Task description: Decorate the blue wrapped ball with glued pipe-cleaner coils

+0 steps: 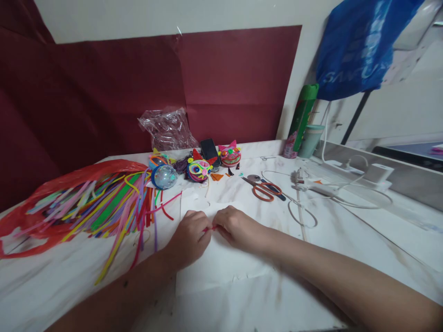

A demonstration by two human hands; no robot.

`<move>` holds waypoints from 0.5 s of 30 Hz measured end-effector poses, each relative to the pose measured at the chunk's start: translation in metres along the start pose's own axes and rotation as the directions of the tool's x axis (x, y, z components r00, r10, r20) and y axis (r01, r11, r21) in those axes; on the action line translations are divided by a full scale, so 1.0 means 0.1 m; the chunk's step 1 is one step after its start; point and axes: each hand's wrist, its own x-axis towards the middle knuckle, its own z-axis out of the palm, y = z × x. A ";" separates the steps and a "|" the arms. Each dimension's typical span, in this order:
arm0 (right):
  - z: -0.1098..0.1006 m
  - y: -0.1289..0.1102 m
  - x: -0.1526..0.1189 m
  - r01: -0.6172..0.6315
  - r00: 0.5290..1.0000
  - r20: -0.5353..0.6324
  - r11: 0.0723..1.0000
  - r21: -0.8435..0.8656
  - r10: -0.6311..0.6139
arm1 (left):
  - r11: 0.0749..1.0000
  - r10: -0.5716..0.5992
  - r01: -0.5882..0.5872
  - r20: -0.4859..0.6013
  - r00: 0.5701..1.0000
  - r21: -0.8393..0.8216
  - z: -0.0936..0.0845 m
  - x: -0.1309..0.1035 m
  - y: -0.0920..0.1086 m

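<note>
My left hand (pixel 188 237) and my right hand (pixel 235 226) meet over a white paper sheet (pixel 221 265) on the marble table (pixel 346 249). Both pinch a short red strip (pixel 209 228) between their fingertips. A heap of coloured strips (pixel 104 207) spills from a red plastic bag (pixel 31 221) to the left of my left hand.
Behind my hands stand two colourful craft faces (pixel 199 169) (pixel 230 156), a shiny ball (pixel 164 176), a phone (pixel 209 150) and a clear bag (pixel 168 128). Orange-handled scissors (pixel 265 189) and a glue gun with white cable (pixel 311 186) lie right. A green bottle (pixel 304 115) stands at the back.
</note>
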 end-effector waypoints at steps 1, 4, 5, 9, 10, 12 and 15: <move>-0.01 0.00 0.01 -0.047 0.999 -0.012 0.995 0.093 0.048 | 0.999 -0.033 0.033 -0.013 0.999 -0.033 -0.01 0.01 0.01; -0.03 -0.02 0.05 -0.212 0.967 -0.032 0.868 0.449 0.253 | 0.963 -0.210 0.193 -0.074 0.975 -0.189 -0.07 0.04 0.02; -0.02 -0.02 0.07 -0.248 0.951 -0.018 0.799 0.548 0.307 | 0.944 -0.258 0.229 -0.095 0.962 -0.237 -0.08 0.04 0.02; 0.05 -0.06 0.08 -0.273 0.914 0.009 0.598 0.754 0.405 | 0.914 -0.304 0.244 -0.149 0.941 -0.325 -0.08 0.04 0.04; 0.07 -0.07 0.08 -0.263 0.909 -0.010 0.592 0.761 0.417 | 0.915 -0.302 0.240 -0.156 0.940 -0.325 -0.06 0.03 0.05; 0.10 -0.09 0.06 -0.255 0.901 -0.057 0.630 0.733 0.431 | 0.920 -0.300 0.241 -0.161 0.940 -0.308 -0.04 0.03 0.06; 0.08 -0.11 0.04 -0.261 0.905 -0.109 0.739 0.621 0.411 | 0.923 -0.316 0.272 -0.129 0.940 -0.272 -0.01 0.03 0.04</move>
